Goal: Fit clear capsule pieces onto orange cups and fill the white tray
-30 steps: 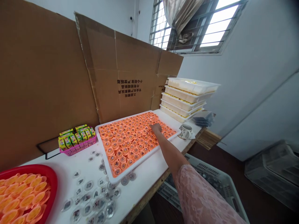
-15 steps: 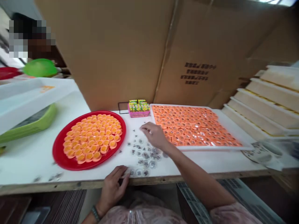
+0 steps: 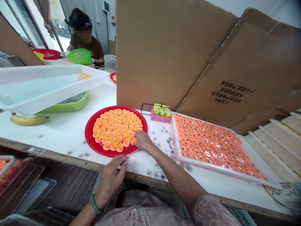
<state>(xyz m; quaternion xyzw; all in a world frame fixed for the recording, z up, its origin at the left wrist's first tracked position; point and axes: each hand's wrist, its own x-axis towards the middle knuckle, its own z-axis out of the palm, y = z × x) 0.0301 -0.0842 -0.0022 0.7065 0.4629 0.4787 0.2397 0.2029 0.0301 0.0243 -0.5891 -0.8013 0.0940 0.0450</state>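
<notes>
A round red tray holds many small orange cups with yellow-orange insides. My right hand reaches over the tray's right edge, its fingers bent together against the outermost cups; what they pinch is hidden. Near the front edge of the table is my left hand, thumb and forefinger brought together at the tips just below the tray. Anything between those tips is too small to make out. Small clear discs with dark prints lie scattered right of the tray, partly behind my right forearm.
A white tray of orange pieces with printed tops stands right, beside stacked pale trays. Behind are a pink basket of yellow-green packets and a cardboard sheet. Leftward are a banana, a green basket and a seated person.
My right hand has moved from the scattered clear discs to the cups on the red tray. My left hand has come away from the discs at the table edge. The view has turned left.
</notes>
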